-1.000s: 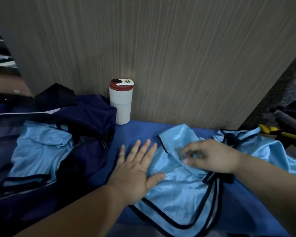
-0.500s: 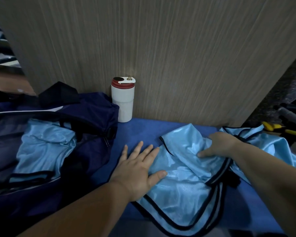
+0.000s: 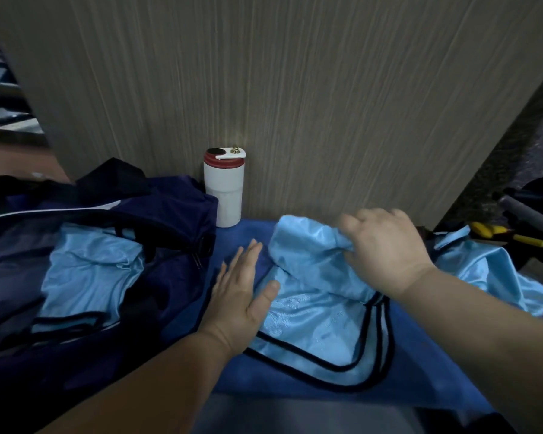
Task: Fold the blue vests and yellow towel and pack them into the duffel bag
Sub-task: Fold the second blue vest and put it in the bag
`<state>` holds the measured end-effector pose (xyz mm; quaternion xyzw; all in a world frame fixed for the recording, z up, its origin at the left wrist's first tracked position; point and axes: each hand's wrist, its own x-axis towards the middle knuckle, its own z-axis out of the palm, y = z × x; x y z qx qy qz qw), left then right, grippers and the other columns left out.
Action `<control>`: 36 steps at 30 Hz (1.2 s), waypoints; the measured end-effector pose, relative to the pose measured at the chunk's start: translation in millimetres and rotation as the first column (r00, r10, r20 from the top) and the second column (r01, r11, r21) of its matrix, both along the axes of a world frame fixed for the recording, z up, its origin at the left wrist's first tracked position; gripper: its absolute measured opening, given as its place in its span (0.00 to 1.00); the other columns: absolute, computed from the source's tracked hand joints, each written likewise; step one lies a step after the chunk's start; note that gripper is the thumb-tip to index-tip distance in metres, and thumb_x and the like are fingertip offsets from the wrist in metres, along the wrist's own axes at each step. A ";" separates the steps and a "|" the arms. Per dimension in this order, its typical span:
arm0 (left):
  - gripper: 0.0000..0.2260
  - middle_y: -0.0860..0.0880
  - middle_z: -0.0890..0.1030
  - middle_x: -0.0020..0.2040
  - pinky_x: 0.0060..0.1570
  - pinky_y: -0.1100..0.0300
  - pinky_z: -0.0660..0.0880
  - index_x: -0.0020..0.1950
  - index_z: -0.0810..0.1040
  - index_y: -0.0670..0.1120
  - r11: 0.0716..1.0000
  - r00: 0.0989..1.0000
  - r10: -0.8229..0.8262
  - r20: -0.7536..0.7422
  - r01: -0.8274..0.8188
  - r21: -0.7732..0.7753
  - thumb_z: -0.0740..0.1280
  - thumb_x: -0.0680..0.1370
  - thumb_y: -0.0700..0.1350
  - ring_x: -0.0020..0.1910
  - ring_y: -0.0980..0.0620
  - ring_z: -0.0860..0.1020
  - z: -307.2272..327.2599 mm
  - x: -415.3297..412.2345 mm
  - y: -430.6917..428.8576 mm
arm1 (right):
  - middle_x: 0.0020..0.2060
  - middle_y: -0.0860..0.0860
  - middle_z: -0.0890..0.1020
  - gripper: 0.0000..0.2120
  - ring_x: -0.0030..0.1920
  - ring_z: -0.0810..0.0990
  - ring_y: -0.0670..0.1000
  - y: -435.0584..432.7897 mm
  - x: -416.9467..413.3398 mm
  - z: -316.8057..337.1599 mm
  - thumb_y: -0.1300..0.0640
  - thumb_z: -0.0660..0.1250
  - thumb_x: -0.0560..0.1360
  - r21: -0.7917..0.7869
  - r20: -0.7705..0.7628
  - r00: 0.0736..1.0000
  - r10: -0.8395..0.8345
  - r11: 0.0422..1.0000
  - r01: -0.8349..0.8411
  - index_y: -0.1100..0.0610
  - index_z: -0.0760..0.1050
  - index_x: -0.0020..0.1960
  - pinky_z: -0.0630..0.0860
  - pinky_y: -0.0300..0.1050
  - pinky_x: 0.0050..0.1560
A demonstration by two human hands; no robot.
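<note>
Centrally, fingers of the right hand [image 3: 386, 249] curl round a bunched fold of the blue vest [image 3: 320, 324]. The left hand [image 3: 242, 296] lies flat, fingers straight, on its left edge. The open duffel bag [image 3: 170, 208], at left, holds a second vest [image 3: 85, 270].

A tall grey-brown wood-grain panel wall [image 3: 295, 89] fills the back under dim light. At its foot lies a blue cloth-covered tabletop [image 3: 420, 377]; to its right, dark speckled floor [image 3: 521, 133].
</note>
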<state>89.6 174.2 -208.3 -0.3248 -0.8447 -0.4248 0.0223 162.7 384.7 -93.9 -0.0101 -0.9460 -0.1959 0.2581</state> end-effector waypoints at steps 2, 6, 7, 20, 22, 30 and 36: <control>0.28 0.67 0.48 0.75 0.76 0.54 0.44 0.69 0.44 0.69 0.983 0.992 0.030 0.120 -0.051 0.176 0.47 0.71 0.69 0.76 0.62 0.47 5.6 1.1 -1.9 | 0.30 0.49 0.76 0.16 0.31 0.77 0.55 -26.7 17.6 -3.9 0.55 0.75 0.53 0.024 0.052 0.995 0.090 0.996 -0.091 0.52 0.78 0.40 0.69 0.47 0.35; 0.25 0.64 0.54 0.75 0.76 0.53 0.50 0.64 0.51 0.75 0.928 0.934 -0.085 0.348 -0.053 0.369 0.52 0.68 0.70 0.74 0.64 0.52 17.4 8.5 -4.6 | 0.29 0.45 0.76 0.18 0.29 0.76 0.50 -59.7 52.9 -38.6 0.43 0.75 0.53 -0.041 0.288 0.941 0.178 0.984 -0.173 0.46 0.78 0.41 0.69 0.45 0.33; 0.25 0.63 0.54 0.75 0.76 0.53 0.50 0.63 0.52 0.75 0.941 0.924 -0.119 0.363 -0.011 0.337 0.53 0.67 0.71 0.74 0.64 0.51 19.3 10.0 -5.4 | 0.29 0.45 0.76 0.18 0.29 0.76 0.49 -62.4 59.4 -48.0 0.40 0.73 0.54 -0.052 0.338 0.922 0.187 0.982 -0.180 0.46 0.78 0.40 0.70 0.45 0.33; 0.23 0.58 0.48 0.79 0.75 0.53 0.38 0.78 0.49 0.56 0.837 0.972 -0.203 -0.116 0.111 -0.537 0.46 0.83 0.54 0.77 0.56 0.42 22.6 17.8 30.3 | 0.77 0.46 0.56 0.30 0.77 0.49 0.50 -53.6 42.2 -60.1 0.35 0.46 0.78 -0.441 0.486 0.856 -0.174 0.797 0.413 0.47 0.54 0.76 0.48 0.57 0.74; 0.24 0.59 0.44 0.78 0.75 0.52 0.37 0.78 0.44 0.58 0.782 0.981 -0.187 -0.048 0.119 -0.612 0.44 0.82 0.58 0.76 0.58 0.40 13.4 17.0 25.0 | 0.78 0.44 0.47 0.35 0.78 0.41 0.50 -48.5 42.2 -73.8 0.31 0.43 0.76 -0.423 0.595 0.782 -0.185 0.755 0.501 0.46 0.46 0.78 0.40 0.62 0.75; 0.29 0.60 0.40 0.77 0.73 0.46 0.34 0.77 0.37 0.58 0.768 0.991 -0.134 -0.013 0.095 -0.633 0.40 0.78 0.66 0.76 0.59 0.37 11.4 20.0 17.8 | 0.78 0.45 0.49 0.36 0.78 0.44 0.49 -27.2 57.2 -86.0 0.31 0.42 0.76 -0.459 0.571 0.782 -0.249 0.693 0.556 0.47 0.44 0.79 0.42 0.61 0.75; 0.34 0.61 0.40 0.77 0.73 0.44 0.34 0.77 0.37 0.59 0.767 0.993 -0.121 -0.012 0.086 -0.635 0.41 0.74 0.71 0.75 0.58 0.36 10.9 20.2 10.2 | 0.74 0.48 0.63 0.43 0.74 0.60 0.51 -22.2 59.3 -74.5 0.25 0.49 0.71 -0.423 0.505 0.784 -0.362 0.688 0.590 0.50 0.51 0.77 0.52 0.63 0.72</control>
